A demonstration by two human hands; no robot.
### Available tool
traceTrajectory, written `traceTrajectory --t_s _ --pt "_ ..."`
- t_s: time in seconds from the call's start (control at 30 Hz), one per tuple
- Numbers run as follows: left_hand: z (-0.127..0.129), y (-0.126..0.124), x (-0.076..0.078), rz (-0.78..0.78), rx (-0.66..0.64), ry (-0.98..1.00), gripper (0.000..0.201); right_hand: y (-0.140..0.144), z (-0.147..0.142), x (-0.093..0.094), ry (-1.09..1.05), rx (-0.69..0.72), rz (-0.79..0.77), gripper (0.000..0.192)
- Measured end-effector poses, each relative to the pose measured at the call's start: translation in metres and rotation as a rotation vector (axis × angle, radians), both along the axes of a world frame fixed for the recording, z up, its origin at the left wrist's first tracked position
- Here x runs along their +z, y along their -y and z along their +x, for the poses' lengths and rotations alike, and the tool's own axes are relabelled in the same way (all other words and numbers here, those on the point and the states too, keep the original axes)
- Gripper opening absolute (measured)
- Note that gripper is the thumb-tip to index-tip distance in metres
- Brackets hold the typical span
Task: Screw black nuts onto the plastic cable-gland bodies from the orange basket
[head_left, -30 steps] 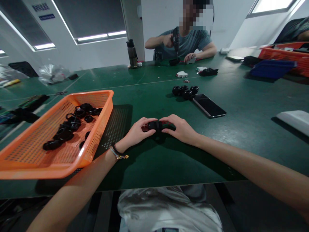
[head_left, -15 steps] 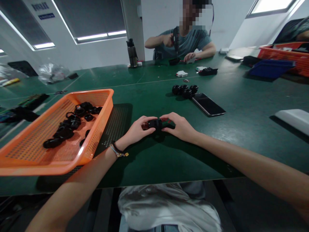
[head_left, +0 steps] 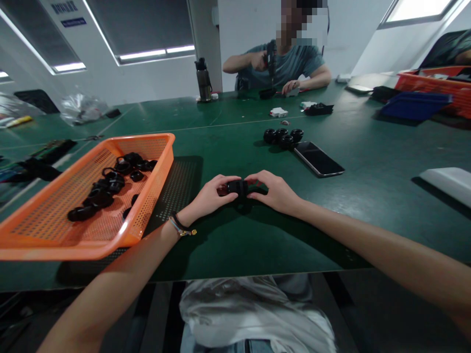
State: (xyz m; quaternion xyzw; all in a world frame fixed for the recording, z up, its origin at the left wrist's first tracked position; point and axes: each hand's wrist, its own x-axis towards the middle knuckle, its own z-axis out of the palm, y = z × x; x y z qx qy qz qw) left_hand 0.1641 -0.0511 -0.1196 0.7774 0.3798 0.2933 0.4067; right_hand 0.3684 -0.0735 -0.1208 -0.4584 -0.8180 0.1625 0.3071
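Just above the green table (head_left: pixel 228 240), a small black rounded part (head_left: pixel 237 188) sits between my two hands; its exact kind is too dark to make out. My left hand (head_left: pixel 215 193) grips its left side between thumb and fingers. Thumb and fingertips of my right hand (head_left: pixel 270 192) close on its right side. To the left, an orange perforated basket (head_left: pixel 167 154) holds several loose black parts (head_left: pixel 99 193), some with ring-shaped pieces. Beyond my hands stands a cluster of several shiny black round parts (head_left: pixel 283 137).
A smartphone (head_left: pixel 319 159) lies beside the round parts. At the right edge is a white object (head_left: pixel 451 181). Across the table a person (head_left: pixel 279 68) holds a power tool. A dark bottle (head_left: pixel 202 81), a blue tray (head_left: pixel 415 105) and a red basket (head_left: pixel 437 83) stand farther back.
The view has shifted very slightly. Both hands keep their grip on the black part, with hardly any visible movement.
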Motion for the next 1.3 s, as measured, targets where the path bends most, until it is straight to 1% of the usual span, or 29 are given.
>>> traceTrajectory --t_s 0.2,0.8,1.3 --pt "0.0008 0.001 0.0008 -0.013 0.001 0.002 0.04 -0.0011 -0.0005 -0.0011 0.016 -0.015 0.006 0.029" --pt "0.0 0.0011 -0.0003 0.048 0.0 -0.024 0.039 -0.0033 0.0007 -0.0032 0.018 0.002 -0.022 0.027" --pt "0.0006 0.0005 -0.0022 0.06 0.01 -0.031 0.04 -0.0034 0.0003 -0.0032 0.032 0.004 -0.035 0.026"
